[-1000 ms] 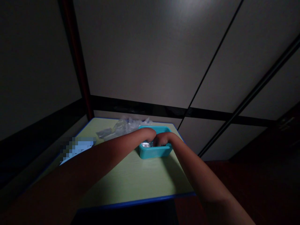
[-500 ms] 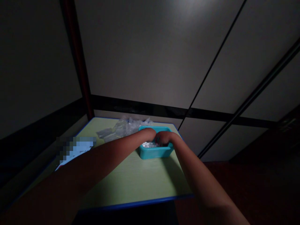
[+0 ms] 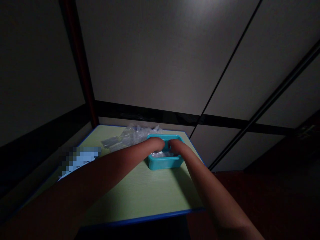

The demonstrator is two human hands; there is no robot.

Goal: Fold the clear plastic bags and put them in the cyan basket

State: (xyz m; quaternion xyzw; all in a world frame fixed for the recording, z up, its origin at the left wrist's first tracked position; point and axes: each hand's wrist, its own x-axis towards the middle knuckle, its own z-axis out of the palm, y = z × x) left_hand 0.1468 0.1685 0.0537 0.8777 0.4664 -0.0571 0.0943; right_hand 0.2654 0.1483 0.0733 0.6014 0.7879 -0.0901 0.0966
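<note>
A turquoise plastic basket (image 3: 165, 163) stands on the pale green table (image 3: 147, 196), toward its back right. Both of my hands reach down into it. My left hand (image 3: 158, 144) is inside the left half, its fingers hidden below the wrist and rim. Opposite it, my right hand (image 3: 174, 146) dips in from the right, with its fingers mostly out of sight. Crinkled clear plastic (image 3: 162, 154) lies in the basket beneath the hands. Whether either hand grips it cannot be made out.
Crumpled clear plastic bags (image 3: 133, 135) lie left of the basket along the table's back edge. A light blue, partly pixelated object (image 3: 81, 163) is at the left edge. Grey panelled cabinet doors (image 3: 150, 60) rise directly behind the table.
My hands have drawn slightly apart inside the basket, and a gap now shows between them. The basket and the bags keep their places on the table.
</note>
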